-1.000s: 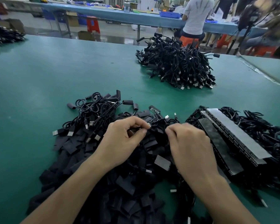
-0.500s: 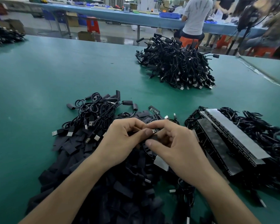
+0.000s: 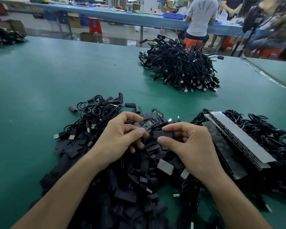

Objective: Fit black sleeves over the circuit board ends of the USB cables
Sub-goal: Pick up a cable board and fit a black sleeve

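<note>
My left hand (image 3: 120, 138) pinches a small green circuit board (image 3: 147, 125) on the end of a black USB cable, above a heap of loose black sleeves (image 3: 116, 187). Just right of it, my right hand (image 3: 186, 144) pinches a flat black sleeve (image 3: 162, 134) between thumb and forefinger, its end close to the board's lower end. Whether sleeve and board touch I cannot tell. A second bare board (image 3: 157, 112) lies on the heap behind my hands.
A tangle of sleeved cables (image 3: 96, 113) lies behind my left hand. A bigger cable pile (image 3: 180, 66) sits far across the green table (image 3: 40, 80). Long strips of taped cables (image 3: 238, 139) lie to the right. A person (image 3: 200, 15) sits at another bench.
My hands have drawn slightly apart. The green board now shows in my left fingers, and my right hand has come up with a black sleeve pinched beside it.
</note>
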Available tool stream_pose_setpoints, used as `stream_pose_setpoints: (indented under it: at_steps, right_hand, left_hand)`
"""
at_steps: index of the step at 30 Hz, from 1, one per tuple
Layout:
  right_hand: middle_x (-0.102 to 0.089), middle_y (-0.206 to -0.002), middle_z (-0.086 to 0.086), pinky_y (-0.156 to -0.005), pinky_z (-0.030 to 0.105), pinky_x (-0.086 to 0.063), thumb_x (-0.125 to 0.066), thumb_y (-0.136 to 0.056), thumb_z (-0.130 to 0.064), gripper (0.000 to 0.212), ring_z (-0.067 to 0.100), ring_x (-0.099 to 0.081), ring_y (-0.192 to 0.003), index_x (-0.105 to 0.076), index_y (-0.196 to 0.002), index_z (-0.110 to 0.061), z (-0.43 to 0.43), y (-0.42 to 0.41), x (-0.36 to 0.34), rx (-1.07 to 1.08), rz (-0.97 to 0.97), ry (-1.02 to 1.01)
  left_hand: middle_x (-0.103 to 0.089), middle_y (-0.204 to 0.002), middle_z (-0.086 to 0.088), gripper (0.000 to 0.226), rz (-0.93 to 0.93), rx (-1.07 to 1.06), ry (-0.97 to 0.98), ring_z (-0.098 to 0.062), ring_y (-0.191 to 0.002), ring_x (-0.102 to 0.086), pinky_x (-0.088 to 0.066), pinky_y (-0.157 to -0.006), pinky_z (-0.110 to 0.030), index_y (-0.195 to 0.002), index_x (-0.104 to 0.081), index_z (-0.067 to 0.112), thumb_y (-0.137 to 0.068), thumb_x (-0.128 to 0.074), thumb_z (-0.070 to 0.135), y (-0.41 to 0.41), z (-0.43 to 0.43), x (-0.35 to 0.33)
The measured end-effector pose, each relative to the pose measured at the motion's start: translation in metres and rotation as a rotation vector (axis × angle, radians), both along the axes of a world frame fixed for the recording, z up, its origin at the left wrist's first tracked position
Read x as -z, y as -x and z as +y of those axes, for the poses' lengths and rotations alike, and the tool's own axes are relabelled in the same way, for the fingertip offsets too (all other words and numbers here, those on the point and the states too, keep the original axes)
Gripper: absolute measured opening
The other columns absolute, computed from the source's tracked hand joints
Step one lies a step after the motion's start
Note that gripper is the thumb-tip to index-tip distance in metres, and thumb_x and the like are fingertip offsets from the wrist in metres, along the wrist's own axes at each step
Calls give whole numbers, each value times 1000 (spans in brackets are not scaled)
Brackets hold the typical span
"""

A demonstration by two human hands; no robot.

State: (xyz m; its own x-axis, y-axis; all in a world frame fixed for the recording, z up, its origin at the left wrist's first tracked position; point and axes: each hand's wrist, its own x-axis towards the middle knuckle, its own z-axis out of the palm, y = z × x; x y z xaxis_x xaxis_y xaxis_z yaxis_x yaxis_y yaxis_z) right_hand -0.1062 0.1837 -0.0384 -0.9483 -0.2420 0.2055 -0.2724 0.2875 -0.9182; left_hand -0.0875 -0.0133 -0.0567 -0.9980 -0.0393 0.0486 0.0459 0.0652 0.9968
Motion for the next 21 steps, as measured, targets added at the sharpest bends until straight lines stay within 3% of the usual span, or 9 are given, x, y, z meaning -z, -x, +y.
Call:
stream_pose_setpoints:
  at_steps: [6,16,21]
  right_hand:
    - [-75,-73,-3,-62,17,-55,-84,-73,-7,23,10,-70,-62,-73,-84,-24,2,5,0,-23,-4,113]
    - [-71,-64,4,-57,13,-49,-78,-79,-5,12,7,-64,-55,-73,-81,-16,5,9,2,-50,-22,154]
    - [-72,-65,0,-56,11,-47,-78,-79,-7,13,5,-64,-55,-73,-83,-18,7,10,3,-72,-23,128]
  left_hand:
    - [-75,-78,-1,15,-14,46,15,-4,-60,-59,-46,-49,-16,-99,-70,17,-95,-61,6,0,-3,2]
    - [-74,-76,0,18,4,86,-11,-4,-64,-56,-42,-54,-13,-90,-77,25,-92,-64,13,-4,-3,-1]
    - [-74,-77,1,17,7,116,-16,-3,-64,-55,-42,-54,-13,-91,-78,35,-80,-66,32,-4,-2,-2]
